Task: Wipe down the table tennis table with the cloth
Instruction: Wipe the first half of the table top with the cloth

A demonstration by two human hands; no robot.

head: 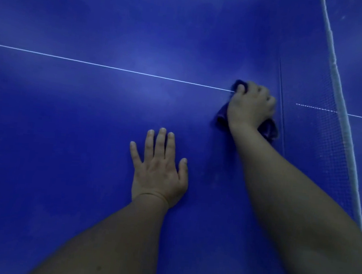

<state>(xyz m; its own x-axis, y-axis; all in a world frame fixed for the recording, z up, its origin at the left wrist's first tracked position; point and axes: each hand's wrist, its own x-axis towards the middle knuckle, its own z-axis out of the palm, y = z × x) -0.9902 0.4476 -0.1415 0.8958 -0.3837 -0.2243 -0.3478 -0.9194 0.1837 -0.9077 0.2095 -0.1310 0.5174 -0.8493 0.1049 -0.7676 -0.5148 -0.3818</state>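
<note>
Beside the net (342,122), your right hand (251,106) clenches the dark cloth (222,116) on the blue tabletop (88,116); your left hand (158,172) lies flat, fingers (160,143) released.

No writing, brand mark, number or sign can be read on the blue table tennis table (76,126), its net (330,152) or the dark cloth (221,118). The only marking is a plain thin white line (115,68) painted across that table, bearing no letters or figures.
</note>
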